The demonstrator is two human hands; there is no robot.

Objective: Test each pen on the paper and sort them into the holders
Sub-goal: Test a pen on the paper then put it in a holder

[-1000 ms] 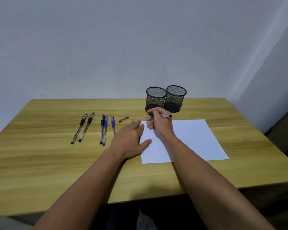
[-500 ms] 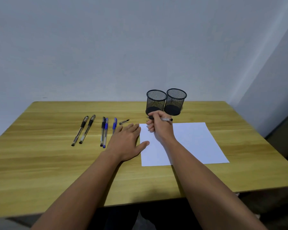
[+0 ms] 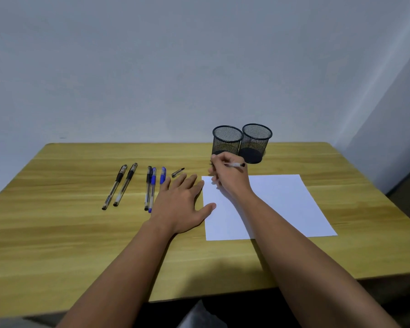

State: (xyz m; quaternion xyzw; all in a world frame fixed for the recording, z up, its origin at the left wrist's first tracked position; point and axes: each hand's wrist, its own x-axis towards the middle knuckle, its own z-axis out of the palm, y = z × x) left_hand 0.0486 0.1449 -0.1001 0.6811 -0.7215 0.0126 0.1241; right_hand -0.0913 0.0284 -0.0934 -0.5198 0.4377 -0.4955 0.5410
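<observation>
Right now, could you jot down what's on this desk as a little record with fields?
Surface: wooden table
Paper: white sheet, no marks visible
Right hand: grips a pen at the sheet's far left corner
Left hand: flat on the table, thumb on the sheet's left edge
Loose pens: five lying left of the hands, two black, three with blue
Cap: lying alone
Holders: two black mesh cups, both look empty

Bare forearms, no sleeves
</observation>
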